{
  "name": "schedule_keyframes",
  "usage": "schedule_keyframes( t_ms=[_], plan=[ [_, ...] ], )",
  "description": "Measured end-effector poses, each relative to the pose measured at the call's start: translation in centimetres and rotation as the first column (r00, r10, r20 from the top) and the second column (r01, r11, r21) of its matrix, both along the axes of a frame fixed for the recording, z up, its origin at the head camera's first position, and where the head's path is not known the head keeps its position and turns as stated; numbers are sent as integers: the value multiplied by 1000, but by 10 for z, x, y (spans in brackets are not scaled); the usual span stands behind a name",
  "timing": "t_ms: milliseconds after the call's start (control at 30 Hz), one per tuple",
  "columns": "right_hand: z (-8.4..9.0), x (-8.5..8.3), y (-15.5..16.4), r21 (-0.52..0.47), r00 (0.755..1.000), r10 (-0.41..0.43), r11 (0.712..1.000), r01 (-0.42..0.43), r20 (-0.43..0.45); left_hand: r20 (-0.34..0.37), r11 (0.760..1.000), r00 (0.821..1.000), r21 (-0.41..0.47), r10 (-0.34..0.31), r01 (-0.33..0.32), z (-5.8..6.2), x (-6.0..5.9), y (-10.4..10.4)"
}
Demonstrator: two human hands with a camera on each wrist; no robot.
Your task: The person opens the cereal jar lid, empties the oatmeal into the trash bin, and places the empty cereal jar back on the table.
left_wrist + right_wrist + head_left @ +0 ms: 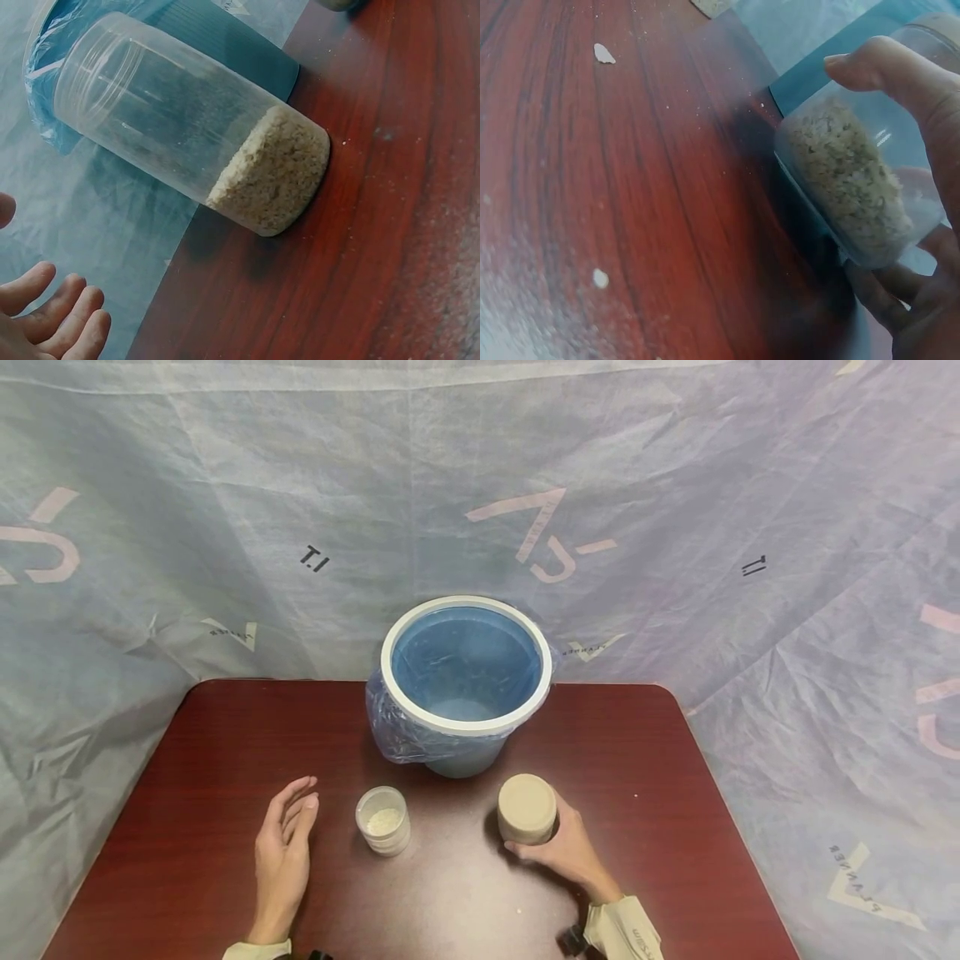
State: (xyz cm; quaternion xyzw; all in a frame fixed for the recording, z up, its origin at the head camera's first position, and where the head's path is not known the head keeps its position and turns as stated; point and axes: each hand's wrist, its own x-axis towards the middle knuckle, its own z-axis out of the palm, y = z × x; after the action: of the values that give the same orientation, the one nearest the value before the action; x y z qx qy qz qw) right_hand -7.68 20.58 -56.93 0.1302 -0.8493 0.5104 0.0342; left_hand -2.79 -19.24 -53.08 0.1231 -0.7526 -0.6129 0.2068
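My right hand (572,853) grips a clear jar with a beige lid (527,804), thumb on the near side. In the right wrist view this jar (847,176) holds pale, coarse flakes or grains in its lower part. Whether its base touches the table cannot be told. An open clear jar (386,835) stands upright left of the middle. The left wrist view shows that jar (172,112) partly filled with similar pale grains, its threaded mouth uncovered. To its left, apart from it, my left hand (282,852) holds nothing, its fingers loosely bent.
A blue bin (463,758) with a white rim and a clear plastic liner (405,735) stands at the table's back, beyond both jars. Small pale crumbs (601,278) lie on the reddish-brown table (202,760). Grey printed cloth (337,485) hangs behind and at the sides.
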Motion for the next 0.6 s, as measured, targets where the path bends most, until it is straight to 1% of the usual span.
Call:
schedule_keyframes(
  t_ms=[133,200,333,400,500,600],
  plan=[
    [25,6,-5,-14,1000,8,1000,-9,-9,23,999,999,16,-41,40,3,-1,1],
    [35,8,-6,-13,999,17,1000,-17,-27,18,998,998,20,-58,58,5,-2,2],
    [41,10,-6,-3,999,9,1000,-9,-37,-23,996,996,10,-88,88,7,-4,5],
    [41,10,-5,4,999,3,1000,-3,-46,-38,995,994,0,-98,98,9,-5,6],
    [28,6,-1,16,998,-3,1000,4,-65,-53,994,993,-12,-106,106,13,-6,7],
    [13,1,4,29,996,8,1000,-6,-84,-70,994,991,-33,-111,109,19,-8,8]
  ],
)
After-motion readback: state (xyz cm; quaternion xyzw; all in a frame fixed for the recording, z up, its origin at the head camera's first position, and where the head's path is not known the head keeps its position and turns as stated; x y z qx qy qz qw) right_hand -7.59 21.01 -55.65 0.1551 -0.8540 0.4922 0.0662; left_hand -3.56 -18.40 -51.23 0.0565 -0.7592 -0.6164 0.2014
